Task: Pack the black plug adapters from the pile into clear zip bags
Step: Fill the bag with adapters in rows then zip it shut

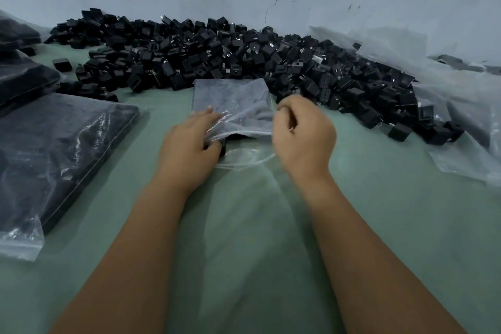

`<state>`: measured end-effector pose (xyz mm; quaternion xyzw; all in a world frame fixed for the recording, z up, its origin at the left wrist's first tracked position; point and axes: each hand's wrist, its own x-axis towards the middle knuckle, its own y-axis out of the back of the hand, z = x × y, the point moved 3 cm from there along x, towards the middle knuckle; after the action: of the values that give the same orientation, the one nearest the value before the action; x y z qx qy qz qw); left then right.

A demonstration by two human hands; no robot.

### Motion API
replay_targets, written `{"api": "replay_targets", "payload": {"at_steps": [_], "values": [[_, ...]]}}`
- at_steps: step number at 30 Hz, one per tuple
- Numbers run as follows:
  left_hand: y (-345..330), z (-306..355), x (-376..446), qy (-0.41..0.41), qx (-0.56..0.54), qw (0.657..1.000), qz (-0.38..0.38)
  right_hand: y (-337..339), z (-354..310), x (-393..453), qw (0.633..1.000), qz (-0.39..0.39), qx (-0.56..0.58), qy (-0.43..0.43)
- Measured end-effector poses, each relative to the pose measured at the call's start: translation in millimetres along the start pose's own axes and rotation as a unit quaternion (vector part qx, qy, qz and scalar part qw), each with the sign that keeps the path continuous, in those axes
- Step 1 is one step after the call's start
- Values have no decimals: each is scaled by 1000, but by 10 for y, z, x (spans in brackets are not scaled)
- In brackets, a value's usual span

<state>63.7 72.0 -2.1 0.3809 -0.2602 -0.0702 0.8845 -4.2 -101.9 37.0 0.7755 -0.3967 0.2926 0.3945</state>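
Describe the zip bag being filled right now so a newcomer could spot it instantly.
Start at the long pile of black adapters along the wall. Just in front of its middle, on the green table, lies a clear zip bag between the left hand and right hand. Unlike the filled bag at left, it is nearly empty.

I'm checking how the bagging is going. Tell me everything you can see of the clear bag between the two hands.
The clear bag is thin, glossy, crinkled plastic, lying flat on the green table against the near edge of the adapter pile. Its mouth faces the person and is open. The left hand holds the left side of the mouth, thumb beside a black adapter there. The right hand pinches the right edge. It looks mostly unfilled.
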Motion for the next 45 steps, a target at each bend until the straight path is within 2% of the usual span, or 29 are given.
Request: {"api": "replay_targets", "payload": {"at_steps": [3,7,9,11,13,16,20,26,31,33,35,37,40,43,45], "values": [[-35,148,15,-76,69,995,-17,184,698,282,982,9,-85,-170],[-135,243,12,-98,102,988,-56,457,1388,342,917,-19,-225,-330],[-169,230,7,-102,107,986,-74,520,1598,341,889,-57,-237,-387],[-186,216,7,-111,110,983,-93,496,1701,359,865,-135,-249,-415],[-185,211,19,-110,101,984,-96,415,1696,382,861,-175,-258,-402],[-175,213,19,-104,88,986,-93,315,1622,368,899,-129,-233,-347],[-156,210,3,-95,65,989,-95,241,1479,270,941,-81,-111,-311],[-79,241,-19,-73,50,992,-91,219,1254,70,951,-82,-30,-298],[-48,201,-47,-5,7,1000,-10,237,910,-16,961,-30,48,-272],[-52,165,-41,27,-42,999,7,216,660,-69,971,-16,69,-226],[-48,107,-26,70,-122,990,15,201,351,-159,984,-11,103,-144],[-37,55,-13,101,-180,978,32,139,46,-294,989,-48,131,-44],[-10,22,5,118,-234,964,55,-47,-195,-434,989,-137,33,38],[-3,26,4,122,-267,955,51,-202,-140,-437,972,-205,-108,45],[-6,20,4,121,-261,956,51,-245,-80,-457,960,-237,-140,53]]}}
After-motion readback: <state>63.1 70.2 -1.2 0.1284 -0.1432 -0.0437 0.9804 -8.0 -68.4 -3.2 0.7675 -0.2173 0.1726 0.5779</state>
